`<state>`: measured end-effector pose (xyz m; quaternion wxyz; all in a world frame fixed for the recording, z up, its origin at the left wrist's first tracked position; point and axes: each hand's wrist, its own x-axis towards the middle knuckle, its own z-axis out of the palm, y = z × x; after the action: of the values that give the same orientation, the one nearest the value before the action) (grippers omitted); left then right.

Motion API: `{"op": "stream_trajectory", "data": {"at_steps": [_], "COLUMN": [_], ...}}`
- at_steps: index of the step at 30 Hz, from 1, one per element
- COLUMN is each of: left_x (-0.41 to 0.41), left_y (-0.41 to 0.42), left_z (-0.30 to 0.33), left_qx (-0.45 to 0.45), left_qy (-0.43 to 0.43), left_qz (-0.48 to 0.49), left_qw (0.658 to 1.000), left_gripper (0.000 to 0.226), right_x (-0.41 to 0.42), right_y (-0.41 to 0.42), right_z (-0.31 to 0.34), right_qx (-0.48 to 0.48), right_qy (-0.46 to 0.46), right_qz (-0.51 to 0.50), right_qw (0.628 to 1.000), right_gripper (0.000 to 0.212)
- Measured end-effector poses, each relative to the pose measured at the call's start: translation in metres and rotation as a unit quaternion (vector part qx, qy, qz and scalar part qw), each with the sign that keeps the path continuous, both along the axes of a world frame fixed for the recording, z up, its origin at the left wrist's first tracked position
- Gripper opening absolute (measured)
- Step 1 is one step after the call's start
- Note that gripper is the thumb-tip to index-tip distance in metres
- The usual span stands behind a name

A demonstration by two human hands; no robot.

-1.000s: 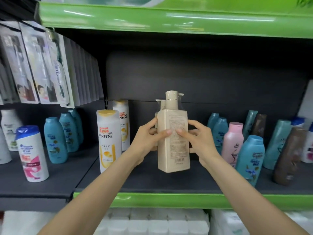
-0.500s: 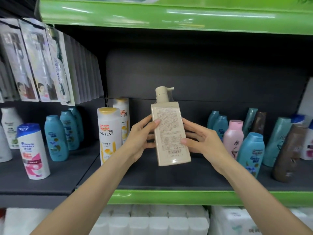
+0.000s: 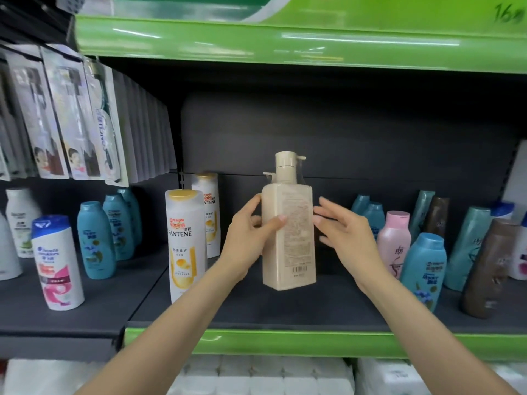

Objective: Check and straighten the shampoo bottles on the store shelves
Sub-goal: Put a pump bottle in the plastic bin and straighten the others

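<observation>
Your bottle [image 3: 288,235] now upright again, left hand [image 3: 249,238] fingers gripping it, right hand [image 3: 346,238] fingers spread, just touching.

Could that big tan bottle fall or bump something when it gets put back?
It could. Only the left hand holds the beige pump bottle; the right hand is open beside it, so the bottle might slip. Another pump bottle stands right behind it, and the pumps could knock together. The printed back label faces out, so it might end up shelved backwards. The Pantene bottle nearby could get nudged by the left arm.
</observation>
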<state>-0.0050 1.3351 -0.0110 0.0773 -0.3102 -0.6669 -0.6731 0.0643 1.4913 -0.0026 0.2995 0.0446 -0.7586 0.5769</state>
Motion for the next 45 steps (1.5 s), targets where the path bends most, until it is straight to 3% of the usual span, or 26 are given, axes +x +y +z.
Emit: {"op": "stream_trajectory", "data": {"at_steps": [3,5,9,13,19,22,26,29,36,45], "left_x": [0.009,0.012,0.01,-0.007,-0.011,-0.013,-0.013,-0.013,-0.039,-0.061], "left_y": [0.006,0.011,0.017,-0.003,-0.003,0.002,0.015,0.028,0.01,0.012], "left_z": [0.004,0.005,0.004,0.011,0.022,0.012,0.0,-0.006,-0.013,-0.041], "left_qx": [-0.06,-0.079,-0.152,-0.136,-0.16,-0.126,-0.147,-0.158,-0.195,-0.174], "left_qy": [0.118,0.149,0.183,0.135,0.054,0.065,0.144,0.17,0.161,0.121], "left_qz": [0.075,0.106,0.152,-0.017,-0.122,-0.069,0.069,0.141,0.101,0.16], "left_qw": [0.988,0.98,0.959,0.981,0.978,0.988,0.976,0.962,0.962,0.964], "left_gripper": [0.048,0.053,0.071,0.059,0.075,0.075,0.084,0.092,0.09,0.077], "right_x": [-0.007,-0.013,-0.023,-0.014,-0.011,-0.01,-0.019,-0.033,-0.054,-0.094], "right_y": [-0.009,-0.016,-0.017,0.0,0.013,0.013,0.009,0.007,0.023,0.02], "right_z": [0.009,0.011,0.009,0.013,0.006,0.008,0.019,0.019,0.012,-0.011], "right_qx": [0.036,0.016,-0.054,-0.102,-0.148,-0.109,-0.035,-0.023,-0.038,-0.087], "right_qy": [0.008,0.017,0.028,0.015,-0.038,-0.036,-0.015,-0.014,-0.055,-0.089], "right_qz": [-0.015,-0.035,-0.051,0.087,0.208,0.184,0.055,0.001,0.088,0.143], "right_qw": [0.999,0.999,0.997,0.991,0.966,0.976,0.998,1.0,0.994,0.982], "right_gripper": [0.041,0.029,0.027,0.027,0.04,0.036,0.026,0.041,0.046,0.048]}}
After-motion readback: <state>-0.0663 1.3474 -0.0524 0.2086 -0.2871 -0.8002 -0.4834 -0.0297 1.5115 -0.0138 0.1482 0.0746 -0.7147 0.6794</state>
